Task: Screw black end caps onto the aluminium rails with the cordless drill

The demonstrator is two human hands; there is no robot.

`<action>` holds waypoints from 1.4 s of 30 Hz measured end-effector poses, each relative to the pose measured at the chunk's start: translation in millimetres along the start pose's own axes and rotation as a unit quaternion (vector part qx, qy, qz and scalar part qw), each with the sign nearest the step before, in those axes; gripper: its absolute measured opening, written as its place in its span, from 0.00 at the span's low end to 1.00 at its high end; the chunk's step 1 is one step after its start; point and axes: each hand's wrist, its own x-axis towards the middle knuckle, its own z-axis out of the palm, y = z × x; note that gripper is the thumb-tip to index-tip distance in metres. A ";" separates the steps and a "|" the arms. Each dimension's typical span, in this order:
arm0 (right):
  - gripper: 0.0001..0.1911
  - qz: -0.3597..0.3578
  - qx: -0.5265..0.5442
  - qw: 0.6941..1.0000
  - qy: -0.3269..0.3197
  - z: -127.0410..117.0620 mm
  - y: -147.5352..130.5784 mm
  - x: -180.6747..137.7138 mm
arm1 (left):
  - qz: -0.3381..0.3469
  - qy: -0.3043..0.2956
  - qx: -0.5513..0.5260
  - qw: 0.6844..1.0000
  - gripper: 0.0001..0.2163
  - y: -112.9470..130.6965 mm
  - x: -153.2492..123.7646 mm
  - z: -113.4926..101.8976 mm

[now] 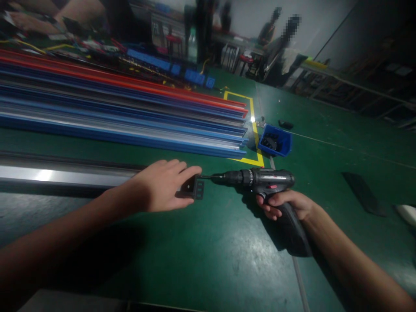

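My left hand (162, 184) grips the end of a long grey metal rail (58, 175) lying across the green table, with fingers and thumb pressing a small black end cap (196, 189) onto it. My right hand (287, 204) is wrapped round the handle of a black cordless drill (260, 178). The drill lies level, and its bit points left and touches the end cap.
A stack of long blue, grey and red rails (130, 117) lies behind. A blue bin (283, 149) of dark parts sits by a yellow floor-style marking (255, 130). A flat black piece (362, 190) lies at right. People stand far back.
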 end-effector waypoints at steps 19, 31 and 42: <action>0.11 0.004 -0.003 1.000 0.015 0.5 -0.4 -0.2 | 0.002 0.005 0.007 1.000 0.29 0.8 -0.4 -0.7; 0.13 0.010 0.002 1.000 -0.007 -1.2 -0.9 -0.5 | 0.000 0.010 0.005 1.000 0.30 1.1 -0.8 -0.6; 0.13 0.007 0.005 1.000 -0.019 -2.6 0.0 -0.7 | 0.005 0.015 0.005 1.000 0.30 1.0 -0.9 0.0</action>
